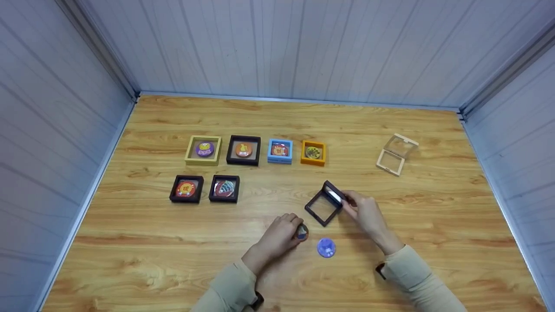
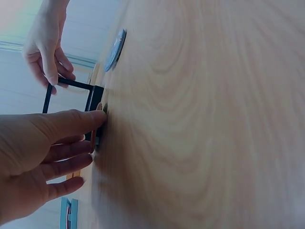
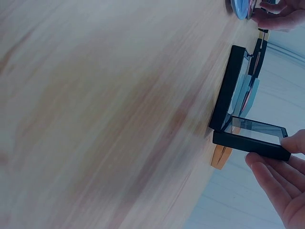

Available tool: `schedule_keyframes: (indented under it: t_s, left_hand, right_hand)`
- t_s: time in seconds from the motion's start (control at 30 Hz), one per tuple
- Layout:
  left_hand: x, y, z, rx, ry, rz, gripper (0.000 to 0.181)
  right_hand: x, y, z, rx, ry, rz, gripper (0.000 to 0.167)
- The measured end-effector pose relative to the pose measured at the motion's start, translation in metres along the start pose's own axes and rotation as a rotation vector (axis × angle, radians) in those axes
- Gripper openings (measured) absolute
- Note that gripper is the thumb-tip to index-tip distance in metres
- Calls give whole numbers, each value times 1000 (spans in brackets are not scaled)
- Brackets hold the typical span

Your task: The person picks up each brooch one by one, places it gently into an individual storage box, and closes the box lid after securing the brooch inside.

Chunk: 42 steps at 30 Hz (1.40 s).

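My left hand (image 1: 277,234) pinches a round badge (image 1: 302,233) with a dark blue and orange picture, its edge close to the tabletop. A hinged black display frame (image 1: 314,216) with clear film lies unfolded ahead of it. My right hand (image 1: 368,216) grips the raised half (image 3: 252,145) of that frame between thumb and fingers, while the other half rests flat on the table. A purple round badge (image 1: 326,248) lies in front of the frame, between the two hands and touched by neither. In the left wrist view, the held badge shows nearly edge-on.
Closed frames with round badges inside stand left and behind: yellow (image 1: 203,150), black (image 1: 243,150), light blue (image 1: 280,151), orange (image 1: 313,153), and two black ones (image 1: 186,189) (image 1: 224,189) nearer. A cream frame (image 1: 396,154) lies unfolded at the right. Pale panel walls enclose the wooden table (image 1: 455,216).
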<state>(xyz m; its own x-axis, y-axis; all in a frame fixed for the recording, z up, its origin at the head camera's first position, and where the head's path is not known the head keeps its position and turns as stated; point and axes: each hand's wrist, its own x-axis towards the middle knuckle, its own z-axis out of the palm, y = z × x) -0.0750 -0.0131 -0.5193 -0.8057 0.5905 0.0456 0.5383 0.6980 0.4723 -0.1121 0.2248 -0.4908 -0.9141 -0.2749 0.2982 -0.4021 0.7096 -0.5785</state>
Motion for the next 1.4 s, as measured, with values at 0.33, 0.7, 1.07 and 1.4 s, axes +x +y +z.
schedule_keyframes:
  t_s: [0.33, 0.7, 1.07, 1.4]
  left_hand:
    - [4, 2, 0, -166, -15, -47, 37]
    - [14, 7, 0, -157, 90, -66, 39]
    - [41, 16, 3, -168, 198, -69, 43]
    - [64, 21, 10, -167, 182, -121, 44]
  right_hand:
    - [1, -1, 0, -6, -2, 8, 18]
    - [0, 0, 1, 7, 7, 2, 18]
    - [-1, 0, 1, 4, 8, 21, 17]
    - [-1, 0, 1, 16, 10, 24, 17]
